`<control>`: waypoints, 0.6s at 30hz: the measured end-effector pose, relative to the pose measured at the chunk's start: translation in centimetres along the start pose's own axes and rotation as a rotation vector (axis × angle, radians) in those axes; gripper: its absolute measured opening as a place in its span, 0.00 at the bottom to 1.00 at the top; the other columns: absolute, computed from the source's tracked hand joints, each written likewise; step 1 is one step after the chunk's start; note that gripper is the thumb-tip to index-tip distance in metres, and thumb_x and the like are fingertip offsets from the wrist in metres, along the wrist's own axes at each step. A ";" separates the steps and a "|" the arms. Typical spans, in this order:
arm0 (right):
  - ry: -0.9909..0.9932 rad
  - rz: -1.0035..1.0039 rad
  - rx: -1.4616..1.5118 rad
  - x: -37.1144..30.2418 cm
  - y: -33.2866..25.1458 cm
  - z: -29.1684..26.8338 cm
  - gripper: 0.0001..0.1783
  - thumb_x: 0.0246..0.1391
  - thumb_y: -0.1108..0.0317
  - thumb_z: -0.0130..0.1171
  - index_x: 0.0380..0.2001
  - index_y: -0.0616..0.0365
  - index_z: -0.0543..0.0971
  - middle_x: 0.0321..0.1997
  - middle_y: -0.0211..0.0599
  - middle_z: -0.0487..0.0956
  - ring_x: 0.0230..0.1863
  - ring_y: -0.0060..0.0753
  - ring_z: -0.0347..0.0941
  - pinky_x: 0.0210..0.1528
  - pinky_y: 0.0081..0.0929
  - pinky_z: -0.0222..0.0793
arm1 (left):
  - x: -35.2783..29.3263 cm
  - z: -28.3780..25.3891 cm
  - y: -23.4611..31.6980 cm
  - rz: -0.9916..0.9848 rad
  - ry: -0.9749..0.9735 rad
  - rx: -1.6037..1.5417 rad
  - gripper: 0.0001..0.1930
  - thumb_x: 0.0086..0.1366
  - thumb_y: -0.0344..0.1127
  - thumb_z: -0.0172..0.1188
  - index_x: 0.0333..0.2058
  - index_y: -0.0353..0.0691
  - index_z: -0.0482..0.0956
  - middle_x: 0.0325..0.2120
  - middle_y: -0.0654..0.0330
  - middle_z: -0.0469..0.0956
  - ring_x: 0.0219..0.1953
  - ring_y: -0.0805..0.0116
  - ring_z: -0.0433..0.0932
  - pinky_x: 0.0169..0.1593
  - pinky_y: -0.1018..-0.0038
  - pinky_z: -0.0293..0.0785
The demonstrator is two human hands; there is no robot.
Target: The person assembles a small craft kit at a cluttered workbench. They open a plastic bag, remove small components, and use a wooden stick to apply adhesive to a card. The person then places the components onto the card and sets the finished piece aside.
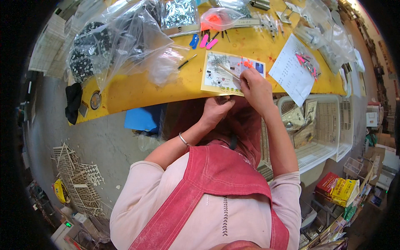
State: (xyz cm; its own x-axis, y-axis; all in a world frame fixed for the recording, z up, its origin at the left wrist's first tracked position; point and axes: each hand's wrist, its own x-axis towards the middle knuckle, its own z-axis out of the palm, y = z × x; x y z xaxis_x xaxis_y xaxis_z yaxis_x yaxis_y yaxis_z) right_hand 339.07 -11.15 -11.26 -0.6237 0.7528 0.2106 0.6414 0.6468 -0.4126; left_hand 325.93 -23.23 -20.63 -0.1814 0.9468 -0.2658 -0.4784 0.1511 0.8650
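Observation:
My right hand (255, 88) is over the front edge of a yellow table, its fingers closed around a thin, light-coloured stick (229, 72). The stick slants up and left across a printed sheet (210, 83). On that sheet lie a loose heap of small silvery metal parts (219, 60) and a cluster of small orange pieces (248, 63), just beyond my right fingers. My left hand (216, 111) is just below the table edge, in front of my body. Its fingers are closed on a small dark thing, mostly hidden, that I cannot make out.
A black pen-like tool (187, 61) lies left of the sheet. Clear plastic bags (129, 46) cover the table's left. At right, a white paper (291, 71) carries small pink and dark pieces. A white plastic basket (321, 143) stands below the table's right side.

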 end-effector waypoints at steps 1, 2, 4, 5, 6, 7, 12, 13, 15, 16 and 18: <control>-0.012 0.008 -0.007 0.0 0.0 0.0 0.06 0.59 0.68 0.62 0.37 0.56 0.78 0.40 0.43 0.79 0.37 0.56 0.80 0.38 0.50 0.77 | 0.0 0.2 0.0 0.024 0.006 -0.005 0.07 0.66 0.30 0.68 0.40 0.40 0.78 0.24 0.71 0.74 0.20 0.82 0.68 0.23 0.80 0.62; -0.014 0.015 -0.014 0.0 0.0 0.0 0.05 0.59 0.68 0.61 0.37 0.56 0.79 0.40 0.43 0.79 0.38 0.55 0.80 0.38 0.48 0.77 | 0.0 0.5 0.2 0.050 0.012 -0.009 0.07 0.66 0.30 0.68 0.40 0.40 0.78 0.24 0.71 0.74 0.20 0.82 0.68 0.23 0.80 0.62; -0.020 0.030 -0.029 0.1 0.0 0.1 0.04 0.58 0.70 0.61 0.37 0.56 0.79 0.40 0.42 0.80 0.38 0.53 0.80 0.39 0.45 0.76 | 0.0 0.4 0.4 0.045 0.009 -0.010 0.08 0.66 0.29 0.68 0.40 0.40 0.78 0.25 0.71 0.75 0.21 0.82 0.69 0.24 0.80 0.63; -0.024 0.029 -0.028 0.1 -0.1 0.1 0.04 0.58 0.70 0.61 0.37 0.56 0.79 0.40 0.42 0.80 0.38 0.54 0.80 0.39 0.45 0.76 | -0.1 0.1 0.5 0.014 0.001 -0.006 0.08 0.65 0.29 0.68 0.40 0.40 0.78 0.26 0.70 0.75 0.22 0.82 0.69 0.24 0.80 0.64; -0.029 0.029 -0.028 0.0 -0.1 0.0 0.04 0.58 0.70 0.61 0.37 0.56 0.79 0.40 0.42 0.80 0.38 0.54 0.80 0.39 0.45 0.76 | 0.0 0.0 0.5 -0.017 -0.008 -0.002 0.08 0.65 0.29 0.68 0.40 0.40 0.78 0.27 0.70 0.76 0.23 0.82 0.70 0.25 0.80 0.65; -0.033 0.029 -0.028 0.0 -0.2 0.0 0.04 0.58 0.70 0.61 0.37 0.56 0.79 0.40 0.42 0.80 0.38 0.54 0.80 0.39 0.45 0.76 | 0.0 0.0 0.5 -0.009 -0.001 -0.008 0.08 0.65 0.28 0.68 0.40 0.40 0.78 0.27 0.70 0.76 0.24 0.82 0.70 0.26 0.80 0.66; -0.034 -0.004 -0.019 0.2 0.0 0.1 0.05 0.59 0.68 0.60 0.36 0.57 0.77 0.41 0.45 0.78 0.38 0.57 0.80 0.38 0.52 0.77 | 0.0 0.3 0.0 0.021 0.034 -0.006 0.09 0.65 0.30 0.70 0.39 0.42 0.77 0.25 0.70 0.74 0.21 0.80 0.69 0.24 0.79 0.63; -0.047 -0.002 -0.028 0.2 0.0 0.1 0.06 0.59 0.68 0.60 0.36 0.57 0.77 0.41 0.45 0.78 0.38 0.58 0.80 0.38 0.52 0.77 | 0.1 0.4 0.0 0.037 0.032 -0.004 0.10 0.64 0.30 0.70 0.39 0.42 0.77 0.25 0.70 0.74 0.21 0.80 0.69 0.24 0.79 0.63; -0.056 0.007 -0.027 0.1 -0.1 0.0 0.06 0.58 0.68 0.61 0.36 0.57 0.77 0.41 0.45 0.78 0.39 0.57 0.80 0.38 0.52 0.77 | 0.1 0.5 0.3 0.068 0.029 -0.002 0.10 0.64 0.30 0.70 0.39 0.42 0.77 0.25 0.70 0.74 0.21 0.80 0.69 0.24 0.79 0.63; -0.060 0.011 -0.027 0.0 -0.1 0.0 0.06 0.58 0.68 0.61 0.36 0.57 0.77 0.41 0.45 0.78 0.39 0.57 0.80 0.38 0.52 0.77 | 0.1 0.5 0.4 0.064 0.021 -0.008 0.10 0.64 0.30 0.70 0.39 0.42 0.76 0.25 0.70 0.74 0.21 0.80 0.69 0.24 0.79 0.63; -0.067 0.007 -0.026 -0.1 -0.1 -0.1 0.06 0.58 0.68 0.61 0.36 0.57 0.77 0.40 0.45 0.78 0.39 0.57 0.80 0.38 0.51 0.77 | 0.1 0.5 0.4 0.057 0.009 -0.020 0.10 0.64 0.29 0.70 0.39 0.42 0.76 0.25 0.70 0.74 0.20 0.80 0.69 0.23 0.79 0.63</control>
State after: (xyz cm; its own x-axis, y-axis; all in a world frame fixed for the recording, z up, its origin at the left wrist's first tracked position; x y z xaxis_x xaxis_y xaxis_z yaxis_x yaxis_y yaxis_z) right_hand 339.09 -11.27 -11.18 -0.6469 0.7481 0.1478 0.6570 0.6452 -0.3901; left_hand 326.13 -22.98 -20.10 -0.2168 0.9510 -0.2206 -0.4840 0.0915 0.8703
